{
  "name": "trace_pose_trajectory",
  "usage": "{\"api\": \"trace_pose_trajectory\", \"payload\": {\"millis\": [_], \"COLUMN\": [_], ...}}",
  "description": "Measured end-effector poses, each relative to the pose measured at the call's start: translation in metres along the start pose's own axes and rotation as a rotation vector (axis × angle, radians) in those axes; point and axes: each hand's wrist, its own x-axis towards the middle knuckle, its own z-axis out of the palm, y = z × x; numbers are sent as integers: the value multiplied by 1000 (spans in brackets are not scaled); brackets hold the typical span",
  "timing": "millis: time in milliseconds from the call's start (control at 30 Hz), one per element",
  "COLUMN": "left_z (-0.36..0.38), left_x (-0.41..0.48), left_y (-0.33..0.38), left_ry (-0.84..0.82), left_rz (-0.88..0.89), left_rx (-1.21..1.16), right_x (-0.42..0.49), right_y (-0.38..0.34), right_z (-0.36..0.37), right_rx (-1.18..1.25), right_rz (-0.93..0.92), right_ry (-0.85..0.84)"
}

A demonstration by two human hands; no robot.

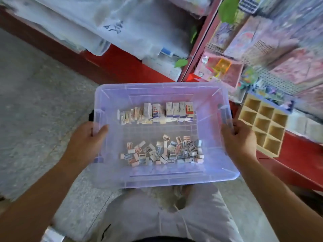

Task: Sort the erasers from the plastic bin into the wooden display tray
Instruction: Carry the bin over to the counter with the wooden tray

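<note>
View: head camera, looking down at both hands; the picture is somewhat blurred.
Plastic bin (157, 95): clear, lilac-tinted and lidless, held level between the two hands in front of the person's grey trousers (157, 215).
Left hand (85, 138): grasping the bin's left rim, thumb hooked over the edge into the bin, fingers out of sight beneath.
Right hand (239, 138): grasping the bin's right rim just beside the side latch, fingers curled round the edge.
Loose erasers (164, 151): a scattered heap of small wrapped pieces on the bin floor, in the half nearer the person.
Boxed erasers (157, 111): a row standing on edge along the far half of the bin, well apart from the loose heap.
Wooden display tray (270, 124): pale wood split into square compartments, lying on the red counter (297, 154) to the right of the bin, just beyond the right hand.
Floor (35, 102): grey speckled stone, to the left and below.
Shelves: packaged stationery above the tray, too blurred to make out.
</note>
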Motion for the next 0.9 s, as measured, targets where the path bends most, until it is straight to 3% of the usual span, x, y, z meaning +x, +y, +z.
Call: {"api": "trace_pose_trajectory", "payload": {"millis": [200,467,900], "left_z": [77,166,247], "left_x": [3,-29,-58], "left_y": [40,57,-81], "left_ry": [-48,74,36], "left_rz": [-3,-234,-312], "left_rx": [76,-17,70], "right_x": [60,132,115], "right_y": [63,132,240], "right_z": [-28,-31,95], "right_rx": [19,28,3], "right_rz": [-1,-83,-113], "right_ry": [-13,-180,-318]}}
